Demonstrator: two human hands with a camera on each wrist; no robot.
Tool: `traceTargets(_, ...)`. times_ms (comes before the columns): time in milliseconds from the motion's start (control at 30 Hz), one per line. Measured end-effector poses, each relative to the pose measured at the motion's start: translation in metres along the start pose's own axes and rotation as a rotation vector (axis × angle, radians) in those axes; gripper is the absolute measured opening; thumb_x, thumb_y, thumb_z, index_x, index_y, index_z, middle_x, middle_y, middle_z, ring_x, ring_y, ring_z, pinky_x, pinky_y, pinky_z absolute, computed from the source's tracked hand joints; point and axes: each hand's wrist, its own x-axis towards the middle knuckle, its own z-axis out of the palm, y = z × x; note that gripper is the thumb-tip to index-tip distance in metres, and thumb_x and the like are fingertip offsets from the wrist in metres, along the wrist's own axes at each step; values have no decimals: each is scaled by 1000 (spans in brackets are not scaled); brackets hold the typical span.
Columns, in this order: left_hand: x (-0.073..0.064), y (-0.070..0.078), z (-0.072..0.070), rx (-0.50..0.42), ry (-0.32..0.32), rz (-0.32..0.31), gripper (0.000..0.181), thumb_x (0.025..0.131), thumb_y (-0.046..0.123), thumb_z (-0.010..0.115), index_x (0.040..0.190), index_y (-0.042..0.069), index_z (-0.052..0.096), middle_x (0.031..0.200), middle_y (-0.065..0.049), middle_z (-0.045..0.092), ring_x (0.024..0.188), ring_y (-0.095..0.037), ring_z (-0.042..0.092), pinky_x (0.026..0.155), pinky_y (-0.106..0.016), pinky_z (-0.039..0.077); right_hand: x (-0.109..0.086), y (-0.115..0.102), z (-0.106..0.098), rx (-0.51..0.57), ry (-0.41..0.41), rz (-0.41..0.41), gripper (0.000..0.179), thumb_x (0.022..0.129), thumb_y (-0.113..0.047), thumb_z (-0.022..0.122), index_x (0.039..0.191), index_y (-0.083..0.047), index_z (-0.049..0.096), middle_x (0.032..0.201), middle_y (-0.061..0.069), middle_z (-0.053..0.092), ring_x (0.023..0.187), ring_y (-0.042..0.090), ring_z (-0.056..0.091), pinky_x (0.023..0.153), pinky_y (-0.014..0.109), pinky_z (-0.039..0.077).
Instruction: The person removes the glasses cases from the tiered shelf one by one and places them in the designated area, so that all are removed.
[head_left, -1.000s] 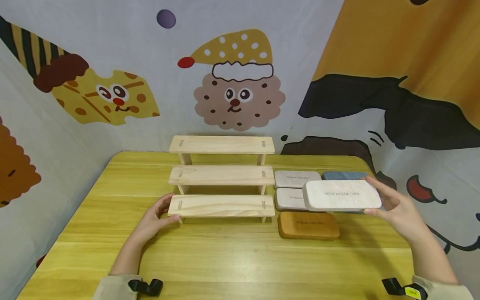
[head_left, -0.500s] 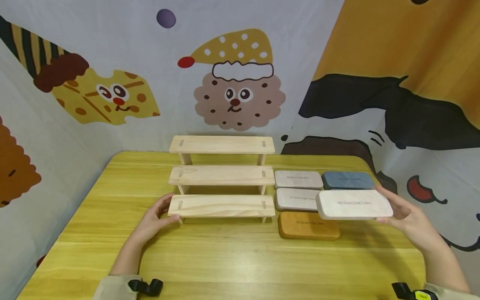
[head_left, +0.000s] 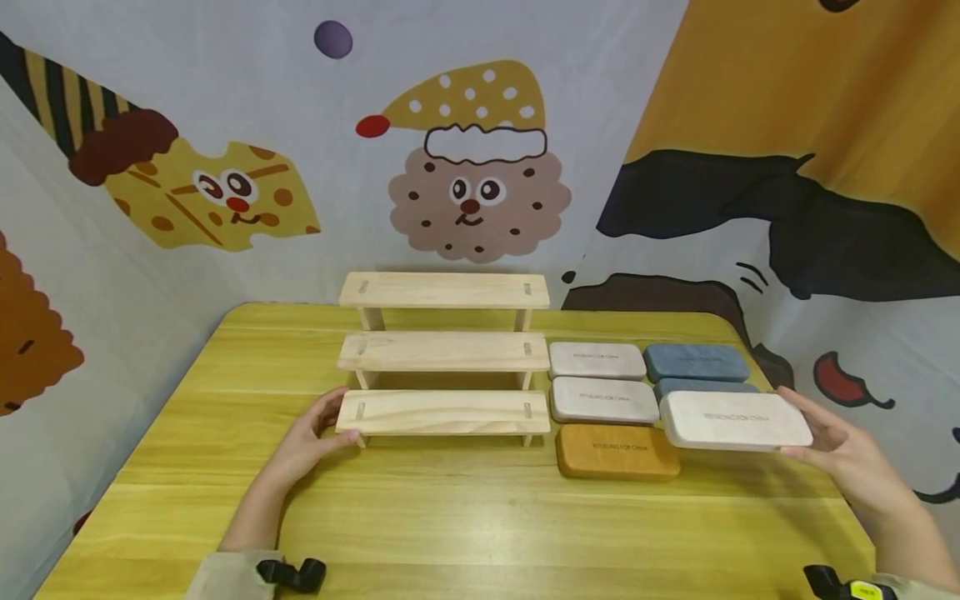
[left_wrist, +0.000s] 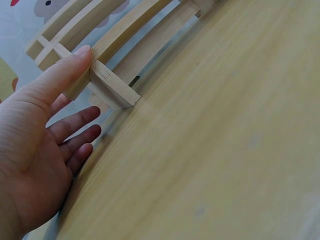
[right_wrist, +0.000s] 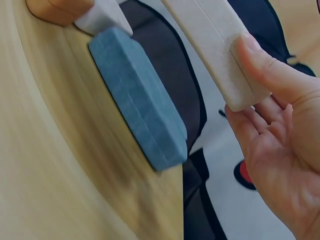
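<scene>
My right hand (head_left: 855, 467) pinches one end of a white glasses case (head_left: 737, 419) printed "REFUELING FOR CHINA". The case is held level above the table, partly covering the nearer of two blue cases (right_wrist: 137, 97). In the right wrist view, the thumb lies on one side of the white case and the fingers on the other. On the left, my left hand (head_left: 307, 446) holds the left end of the lowest step of a three-tier wooden display stand (head_left: 444, 412). The left wrist view shows that thumb (left_wrist: 75, 60) against the step's end, with several fingers extended below.
Two pale grey cases (head_left: 596, 360) lie right of the stand, beside the blue ones. An orange case (head_left: 617, 452) sits in front of them. A cartoon-printed cloth (head_left: 300, 100) hangs behind the wooden table (head_left: 480, 525).
My right hand has moved the white case right and toward me, uncovering the blue cases and the nearer grey one. The left hand stays on the stand.
</scene>
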Motion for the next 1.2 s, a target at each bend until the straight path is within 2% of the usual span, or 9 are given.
traceTargets(100, 0, 0, 0, -9, -1, 1, 78, 85, 16, 75, 149, 8, 31, 136, -19, 47, 117, -31, 45, 96, -46, 35, -1, 11, -4, 17, -3, -32, 85, 87, 2, 67, 155, -20, 20, 144, -16, 34, 120, -14, 33, 87, 6, 33)
traceTargets(167, 0, 0, 0, -10, 0, 4, 78, 85, 16, 74, 149, 8, 31, 137, -19, 46, 117, -31, 45, 96, -48, 35, -2, 18, -7, 65, -18, -61, 85, 87, 7, 65, 154, -16, 19, 142, -17, 35, 120, -14, 34, 87, 6, 33)
traceTargets(300, 1, -1, 0, -8, 0, 6, 77, 85, 16, 75, 149, 8, 32, 136, -19, 47, 117, -31, 45, 95, -45, 36, -4, 32, -11, 147, -39, -95, 86, 84, 15, 62, 154, -10, 19, 139, -18, 37, 114, -15, 40, 83, 6, 36)
traceTargets(500, 0, -3, 0, -7, -2, 3, 77, 85, 16, 75, 149, 9, 32, 137, -18, 46, 118, -30, 45, 95, -39, 37, -8, 48, -15, 152, -63, -75, 85, 86, 15, 60, 154, -10, 17, 141, -19, 34, 114, -17, 38, 82, 5, 35)
traceTargets(767, -1, -3, 1, -13, -6, 2, 78, 85, 16, 74, 150, 10, 31, 138, -18, 46, 118, -31, 44, 95, -44, 36, -12, 65, -16, 126, -108, -33, 85, 88, 11, 59, 155, -11, 12, 144, -21, 29, 115, -21, 32, 86, 5, 30)
traceTargets(900, 0, -3, 1, -11, -4, 5, 77, 86, 15, 74, 149, 9, 31, 137, -18, 46, 117, -30, 45, 95, -46, 35, -12, 72, -15, 157, -111, -19, 83, 88, 12, 59, 154, -8, 13, 141, -22, 33, 114, -20, 34, 85, 6, 31)
traceTargets(1033, 0, -2, 0, -6, -3, 12, 76, 86, 15, 74, 149, 8, 32, 136, -18, 47, 116, -30, 45, 94, -40, 37, -12, 76, -13, 204, -117, -31, 82, 86, 14, 60, 153, -4, 17, 136, -23, 38, 114, -18, 37, 85, 6, 33)
traceTargets(1200, -1, -1, 0, -1, -2, 17, 76, 85, 14, 74, 149, 8, 32, 136, -18, 47, 116, -30, 45, 94, -40, 37, -12, 78, -11, 244, -117, 9, 80, 85, 14, 61, 152, -3, 21, 130, -28, 43, 112, -17, 41, 82, 6, 35)
